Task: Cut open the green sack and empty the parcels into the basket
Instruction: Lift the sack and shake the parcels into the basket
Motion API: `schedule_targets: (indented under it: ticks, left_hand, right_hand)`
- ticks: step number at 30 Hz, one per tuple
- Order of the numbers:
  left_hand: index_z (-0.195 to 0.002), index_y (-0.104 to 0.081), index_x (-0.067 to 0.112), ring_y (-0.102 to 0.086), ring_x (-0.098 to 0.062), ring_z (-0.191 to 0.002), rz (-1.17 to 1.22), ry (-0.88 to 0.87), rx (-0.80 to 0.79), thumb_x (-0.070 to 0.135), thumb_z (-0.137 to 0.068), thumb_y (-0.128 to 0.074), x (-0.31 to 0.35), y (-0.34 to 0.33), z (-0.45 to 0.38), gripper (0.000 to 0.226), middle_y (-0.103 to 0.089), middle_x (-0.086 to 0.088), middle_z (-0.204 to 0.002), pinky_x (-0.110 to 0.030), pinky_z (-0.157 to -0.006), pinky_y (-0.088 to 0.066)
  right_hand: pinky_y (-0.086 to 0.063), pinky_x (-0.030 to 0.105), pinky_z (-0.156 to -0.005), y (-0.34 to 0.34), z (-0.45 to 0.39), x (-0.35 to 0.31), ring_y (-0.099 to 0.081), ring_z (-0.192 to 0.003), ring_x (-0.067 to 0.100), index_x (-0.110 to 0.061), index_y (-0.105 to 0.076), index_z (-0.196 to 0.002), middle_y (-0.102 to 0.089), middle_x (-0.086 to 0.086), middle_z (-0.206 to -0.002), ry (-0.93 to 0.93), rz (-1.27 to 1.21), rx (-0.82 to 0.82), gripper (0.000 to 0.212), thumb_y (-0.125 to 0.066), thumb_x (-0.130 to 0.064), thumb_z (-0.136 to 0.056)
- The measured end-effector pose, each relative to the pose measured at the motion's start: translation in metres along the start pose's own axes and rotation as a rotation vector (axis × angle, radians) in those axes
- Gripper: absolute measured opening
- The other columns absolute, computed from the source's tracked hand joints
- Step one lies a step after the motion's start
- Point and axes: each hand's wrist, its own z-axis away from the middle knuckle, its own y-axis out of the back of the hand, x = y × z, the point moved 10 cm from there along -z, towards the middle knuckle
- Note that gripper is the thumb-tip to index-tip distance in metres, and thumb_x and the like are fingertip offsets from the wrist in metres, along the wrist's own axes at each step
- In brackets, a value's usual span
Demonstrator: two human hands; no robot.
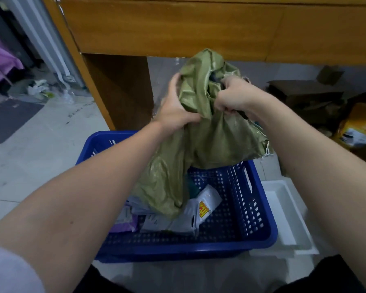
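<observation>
A green woven sack (pixel 201 132) hangs upside down over a blue perforated plastic basket (pixel 237 210) on the floor. My left hand (pixel 175 108) grips the bunched fabric on the sack's left side. My right hand (pixel 235 96) clenches the bunched fabric on its right, near the top. The sack's lower end droops into the basket. Several grey and white parcels (pixel 199 210) lie on the basket's floor under the sack, with a purple one (pixel 127 224) at the left. What remains inside the sack is hidden.
A wooden desk (pixel 178 26) stands just behind the basket, its side panel (pixel 118 89) at left. A white foam tray (pixel 283 212) lies right of the basket. Flattened cardboard (pixel 304 92) and a yellow package (pixel 359 125) sit at right. A dark mat (pixel 11 119) lies at left.
</observation>
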Motion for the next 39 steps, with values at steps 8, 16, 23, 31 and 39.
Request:
schedule_targets:
  ticks: [8,16,23,31,39]
  left_hand:
    - [-0.115,-0.069,0.006,-0.067,-0.029,-0.102,-0.018,0.199,0.026,0.022,-0.074,-0.077,-0.035,-0.013,0.005,0.045,-0.071,-0.012,-0.109,-0.048,-0.094,-0.053]
    - [-0.111,-0.057,0.009,-0.068,-0.031,-0.08,0.581,0.545,0.31,0.002,-0.094,-0.053,-0.06,0.011,0.029,0.019,-0.067,-0.017,-0.096,-0.04,-0.064,-0.058]
    - [-0.12,-0.057,0.018,-0.067,-0.025,-0.091,0.447,0.538,0.115,0.004,-0.089,-0.064,-0.061,0.012,0.03,0.035,-0.068,-0.009,-0.108,-0.034,-0.064,-0.055]
    - [-0.092,-0.063,0.013,-0.061,-0.027,-0.087,0.176,0.336,0.116,-0.015,-0.074,-0.044,-0.033,0.039,0.019,0.038,-0.062,-0.007,-0.087,-0.027,-0.068,-0.05]
    - [-0.126,-0.061,0.023,-0.06,-0.023,-0.108,0.03,0.226,0.274,0.01,-0.08,-0.055,-0.02,0.059,0.019,0.048,-0.066,0.001,-0.113,-0.043,-0.1,-0.049]
  right_hand:
    - [-0.05,0.03,-0.063,-0.008,-0.006,0.023,-0.063,-0.076,0.025,-0.009,-0.064,-0.096,-0.064,0.009,-0.089,-0.054,0.055,-0.021,0.031,-0.08,-0.009,-0.069]
    - [-0.047,0.037,-0.094,0.0,0.014,0.063,-0.058,-0.118,0.025,-0.015,-0.056,-0.132,-0.061,0.0,-0.128,-0.075,0.078,0.153,0.08,-0.085,-0.048,-0.065]
    - [-0.052,0.038,-0.071,0.009,0.004,0.077,-0.063,-0.08,0.028,0.001,-0.065,-0.086,-0.067,0.014,-0.086,-0.067,-0.188,0.313,0.02,-0.064,-0.018,-0.091]
    - [-0.041,0.016,-0.042,0.032,0.002,0.047,-0.055,-0.052,0.012,-0.019,-0.056,-0.101,-0.063,0.0,-0.079,-0.131,-0.841,0.352,0.005,-0.052,-0.017,-0.099]
    - [-0.032,0.023,-0.048,0.021,-0.009,0.052,-0.035,-0.037,0.011,-0.02,-0.05,-0.082,-0.045,-0.005,-0.048,-0.141,-1.045,0.233,0.016,-0.049,-0.023,-0.097]
